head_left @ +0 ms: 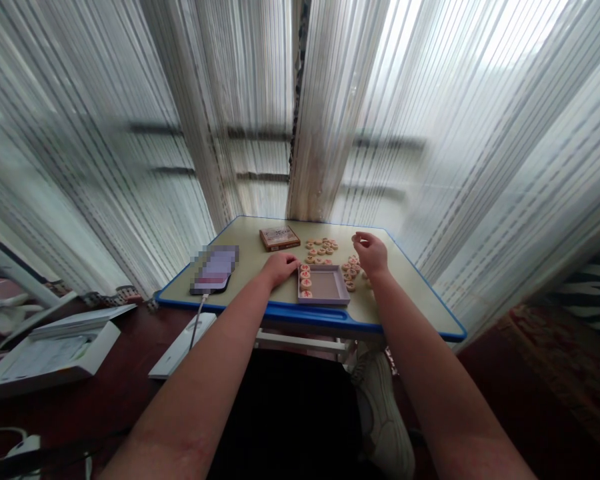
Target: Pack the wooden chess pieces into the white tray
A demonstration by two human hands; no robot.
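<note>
A small beige table with a blue rim (310,315) stands before striped curtains. On it lies a shallow lilac tray (325,287) with three round wooden game pieces (305,280) stacked along its left side. My left hand (280,267) rests closed on the table just left of the tray, touching its corner. My right hand (370,253) hovers right of the tray and pinches one round piece (356,238) between its fingertips. Several loose pieces (321,248) lie behind the tray and more (351,270) lie under my right hand.
A brown box lid (279,237) lies at the table's back. A phone (214,268) on a white cable sits at the left. White boxes (50,353) and a flat white device (180,347) lie on the dark surface lower left. A white shoe (380,400) shows below the table.
</note>
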